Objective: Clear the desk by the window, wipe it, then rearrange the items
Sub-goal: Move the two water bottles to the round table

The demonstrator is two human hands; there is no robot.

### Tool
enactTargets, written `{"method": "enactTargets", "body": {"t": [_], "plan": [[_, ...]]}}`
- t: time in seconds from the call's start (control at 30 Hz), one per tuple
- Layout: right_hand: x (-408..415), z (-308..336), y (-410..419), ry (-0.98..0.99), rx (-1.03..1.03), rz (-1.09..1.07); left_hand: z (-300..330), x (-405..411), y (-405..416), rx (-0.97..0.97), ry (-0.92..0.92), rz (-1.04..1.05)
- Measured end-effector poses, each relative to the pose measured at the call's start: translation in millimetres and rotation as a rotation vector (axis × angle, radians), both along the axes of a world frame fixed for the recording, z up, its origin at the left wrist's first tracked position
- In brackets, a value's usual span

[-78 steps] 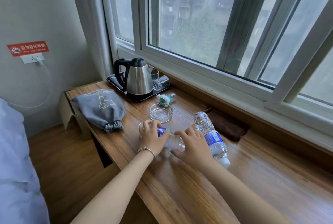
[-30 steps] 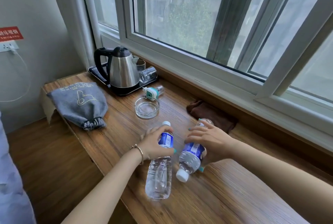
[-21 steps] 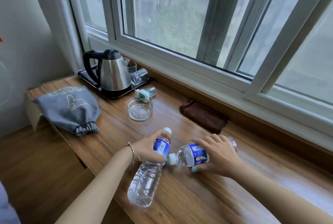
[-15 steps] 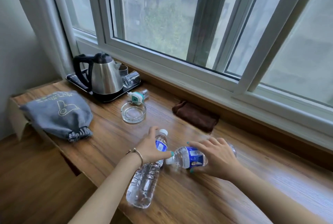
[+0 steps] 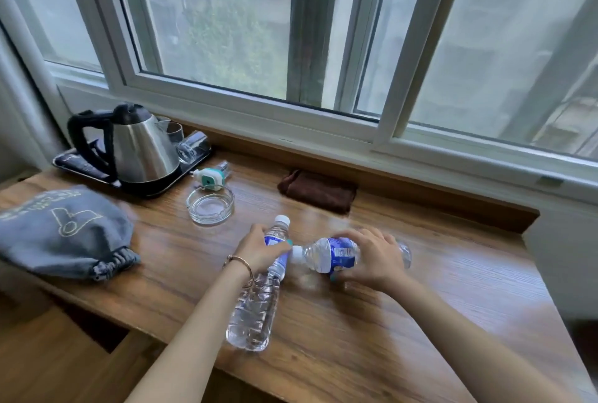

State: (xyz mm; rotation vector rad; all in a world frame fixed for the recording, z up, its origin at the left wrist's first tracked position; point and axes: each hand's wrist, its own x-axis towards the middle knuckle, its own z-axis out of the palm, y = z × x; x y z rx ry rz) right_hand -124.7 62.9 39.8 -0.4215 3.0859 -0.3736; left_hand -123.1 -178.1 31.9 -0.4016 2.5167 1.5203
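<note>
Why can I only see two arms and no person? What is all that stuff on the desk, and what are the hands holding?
The camera sits on the person's head and looks down, so you see only their arms, as if through their eyes. There is just this one view.

The left hand grips a water bottle that points away from the person. The right hand grips a second water bottle lying sideways, its cap toward the first bottle.

On the wooden desk by the window are also a steel kettle on a black tray, a glass ashtray, a small white and teal plug-in gadget, a folded brown cloth and a grey drawstring bag.
</note>
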Motion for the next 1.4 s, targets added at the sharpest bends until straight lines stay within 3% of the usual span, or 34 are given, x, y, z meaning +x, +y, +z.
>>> {"method": "enactTargets", "body": {"t": [0.17,0.37,0.47,0.67,0.9,1.1,1.4], "plan": [[17.1,7.0,1.8,0.030,-0.325,-0.199,22.5,-4.4,10.8,0.120,0.184,0.001],[43.3,17.7,6.3,0.053,-0.981,-0.395,36.0,-6.9,44.2,0.322,0.322,-0.074],[58.8,26.2,10.0,0.105,-1.118,-0.450,37.8,-1.0,64.8,0.402,0.425,-0.137],[80.1,28.1,26.8,0.129,-1.237,-0.527,35.4,14.5,96.1,0.534,0.486,-0.241],[96.2,30.1,42.0,0.139,-1.316,-0.519,32.7,21.2,109.9,0.478,0.572,-0.419],[107.5,31.7,55.3,0.198,-1.345,-0.518,40.7,32.1,135.3,0.502,0.622,-0.409],[160.3,62.6,162.8,0.408,-1.407,-0.560,69.7,67.3,259.3,0.570,0.657,-0.616]]}}
